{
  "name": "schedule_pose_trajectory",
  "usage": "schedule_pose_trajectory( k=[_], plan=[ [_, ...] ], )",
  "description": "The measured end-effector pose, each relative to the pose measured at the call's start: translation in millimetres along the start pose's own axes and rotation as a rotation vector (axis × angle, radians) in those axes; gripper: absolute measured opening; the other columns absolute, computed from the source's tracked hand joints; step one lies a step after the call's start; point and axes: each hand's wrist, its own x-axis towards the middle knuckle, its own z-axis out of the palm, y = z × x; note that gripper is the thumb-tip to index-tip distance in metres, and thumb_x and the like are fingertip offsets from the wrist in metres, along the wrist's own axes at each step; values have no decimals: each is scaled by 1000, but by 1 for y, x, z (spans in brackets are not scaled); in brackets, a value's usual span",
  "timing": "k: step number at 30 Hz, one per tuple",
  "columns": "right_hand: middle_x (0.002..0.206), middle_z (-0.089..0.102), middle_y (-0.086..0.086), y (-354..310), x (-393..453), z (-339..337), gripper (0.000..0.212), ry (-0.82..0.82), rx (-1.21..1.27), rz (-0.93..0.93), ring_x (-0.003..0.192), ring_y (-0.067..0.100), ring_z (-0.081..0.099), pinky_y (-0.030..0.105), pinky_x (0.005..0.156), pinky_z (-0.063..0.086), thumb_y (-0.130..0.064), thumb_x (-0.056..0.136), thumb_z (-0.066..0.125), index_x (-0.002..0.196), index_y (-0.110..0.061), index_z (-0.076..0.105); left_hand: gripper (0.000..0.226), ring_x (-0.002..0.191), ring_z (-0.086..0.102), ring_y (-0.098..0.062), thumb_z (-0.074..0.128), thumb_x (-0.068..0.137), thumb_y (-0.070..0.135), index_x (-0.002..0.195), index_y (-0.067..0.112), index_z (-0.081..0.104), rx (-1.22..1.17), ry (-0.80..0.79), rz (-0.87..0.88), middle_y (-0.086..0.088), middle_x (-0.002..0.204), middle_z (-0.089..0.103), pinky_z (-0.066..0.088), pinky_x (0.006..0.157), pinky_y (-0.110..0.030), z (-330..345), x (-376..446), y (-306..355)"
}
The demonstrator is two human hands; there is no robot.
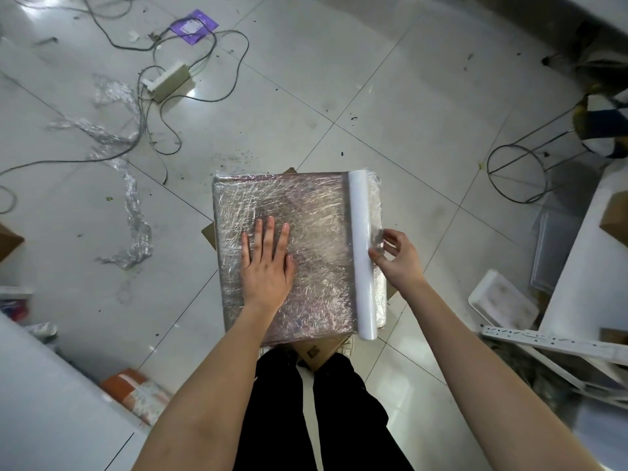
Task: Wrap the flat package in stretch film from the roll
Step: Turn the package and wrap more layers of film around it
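Package (306,232) under flat left hand (266,266); right hand (396,254) pinches roll (362,253), contact unclear.

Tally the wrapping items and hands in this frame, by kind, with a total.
Flat package, film-covered: 1
Film roll: 1
Loose film scraps on the floor: 1 strewn trail
Hands: 2, left hand flat on the package, right hand at the roll
Total: 5
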Motion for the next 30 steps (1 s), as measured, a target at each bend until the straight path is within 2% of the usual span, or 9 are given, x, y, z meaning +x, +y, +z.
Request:
schedule_pose_trajectory(
  k=[4,6,9,11,14,21,26,28,30],
  plan=[
    [130,52,10,-7,1,2,51,-38,1,52,123,24,49,23,96,38,-15,86,67,131,-3,46,59,146,-12,-21,9,96,40,150,21,-8,30,-15,-7,-8,159,-6,-9,118,-45,-1,3,-2],
    [131,47,8,-13,-1,8,69,-72,-42,68,122,21,47,26,95,37,-34,82,71,136,-4,39,59,145,-20,-20,7,96,40,149,22,-12,46,-30,-14,-8,159,-9,-11,118,-44,-2,5,-2],
    [136,37,4,-15,-9,20,99,-68,-294,37,122,21,43,37,99,41,-57,66,76,138,-8,28,59,143,-25,-19,5,96,40,149,22,-13,62,-42,-10,-7,158,-10,-12,117,-44,-3,3,0],
    [137,36,6,-12,-10,24,100,-28,-422,-5,124,24,43,40,98,43,-53,64,80,136,-8,28,59,143,-25,-19,5,96,40,149,22,-12,71,-38,-4,-7,158,-10,-12,117,-44,-3,0,-1],
    [134,40,6,-13,-4,15,94,-55,-426,-20,119,25,49,36,91,43,-45,62,84,131,-8,33,59,144,-23,-18,7,96,40,150,21,-7,70,-20,-2,-8,158,-7,-10,118,-44,-4,-1,-2],
    [129,49,3,-4,4,-15,84,-168,-160,-18,114,19,52,34,97,45,-26,61,88,128,-8,42,59,146,-17,-20,10,97,40,151,20,-4,61,-5,8,-9,159,-5,-9,118,-44,-3,-3,0],
    [128,48,1,3,9,-32,67,-287,19,69,124,26,51,42,99,46,-5,72,79,128,-9,44,60,145,-19,-22,6,97,41,150,20,-11,81,-32,3,-9,159,-10,-11,118,-45,-3,-4,1],
    [133,46,6,-3,11,-27,63,-291,-111,65,124,27,49,43,99,46,-10,78,75,131,-7,40,60,145,-19,-23,3,96,41,149,20,-14,83,-43,-2,-9,159,-10,-11,118,-46,-2,-4,4],
    [131,43,12,-15,12,-12,66,-169,-404,-2,118,27,49,42,97,44,-32,80,72,131,-4,39,59,146,-16,-24,4,97,41,149,19,-12,81,-32,3,-10,159,-7,-9,118,-47,-2,-6,5]
  ],
)
